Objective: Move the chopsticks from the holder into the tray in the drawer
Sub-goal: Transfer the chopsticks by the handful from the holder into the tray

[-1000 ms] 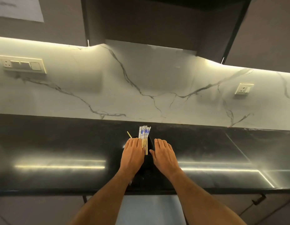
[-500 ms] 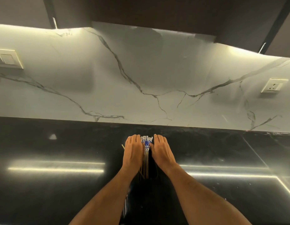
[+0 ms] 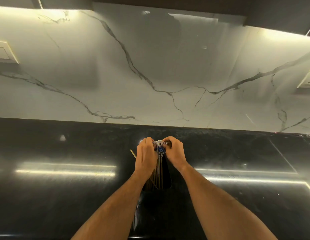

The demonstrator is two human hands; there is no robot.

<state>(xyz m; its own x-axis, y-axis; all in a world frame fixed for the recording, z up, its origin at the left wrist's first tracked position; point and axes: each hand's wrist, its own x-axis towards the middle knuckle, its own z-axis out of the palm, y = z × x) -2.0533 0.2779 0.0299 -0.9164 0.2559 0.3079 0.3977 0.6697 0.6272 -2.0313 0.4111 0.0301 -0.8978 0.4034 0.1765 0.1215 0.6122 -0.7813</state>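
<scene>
Curled now, where flat and straight half a second ago: fingers of left hand (image 3: pixel 145 159) and right hand (image 3: pixel 175 153), both closed round the bunched chopsticks (image 3: pixel 159 154) from either side. Below the grip, shafts standing in the dark holder (image 3: pixel 166 177) on the black counter (image 3: pixel 64 196); just left, one stray stick (image 3: pixel 133 153); beyond, marble backsplash (image 3: pixel 150 66).

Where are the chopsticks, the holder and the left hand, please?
chopsticks (image 3: pixel 159 149), head view, on the blue-patterned tops.
holder (image 3: pixel 167 177), head view, on its dark inner wall.
left hand (image 3: pixel 145 158), head view, on the back of the hand.
</scene>
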